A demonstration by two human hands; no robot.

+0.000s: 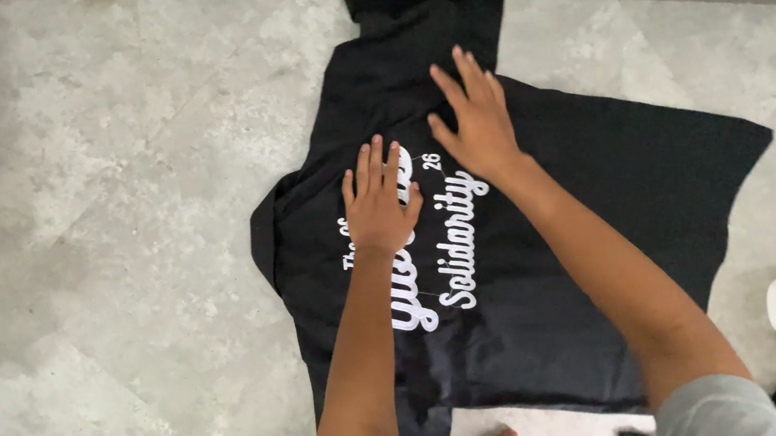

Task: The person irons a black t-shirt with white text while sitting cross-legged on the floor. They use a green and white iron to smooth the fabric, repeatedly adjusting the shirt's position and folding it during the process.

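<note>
Hands flat on a black T-shirt (588,197).
We press our left hand (379,207) and right hand (479,127) open-palmed on it, gripping nothing.

Brightness: the view was evenly and softly lit, like daylight, neither dim nor harsh.
Shadows: only faint, soft shade lay close under the left hand (379,204) and right hand (477,122) on the black shirt (600,224).
Glare: none on the grey stone floor (98,200) left of the shirt; the white strip beyond the shirt's far end was nearly blown out.
Dark detail: the shirt's folds were mostly lost in black.
Sharpness: slightly soft overall, with mild blur at the fingertips.
</note>
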